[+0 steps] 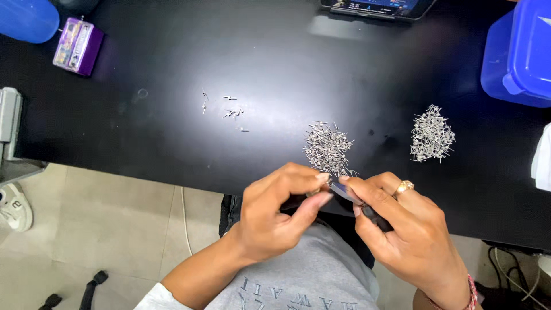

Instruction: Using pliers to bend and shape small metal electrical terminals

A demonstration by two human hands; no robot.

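Both hands meet at the near edge of the black table (172, 86), above the person's lap. Left hand (275, 212) curled, thumb and forefinger pinched together at the tips; whatever sits between them is too small to make out. Right hand (407, 229) closed around a dark slim tool (367, 209), its front end pointing at the left fingertips, the two hands touching there. Gold ring (404, 186) on a right finger, red band at the right wrist.

Pile of small metal pins (327, 146) on the table just beyond the hands. Second pile of pins (431, 135) farther right, well apart from the first. A few loose pins (227, 109) scattered left of centre.

Purple box (78, 46) far left corner. Blue plastic tub (516, 51) at right edge. Tablet (376, 8) at far edge.
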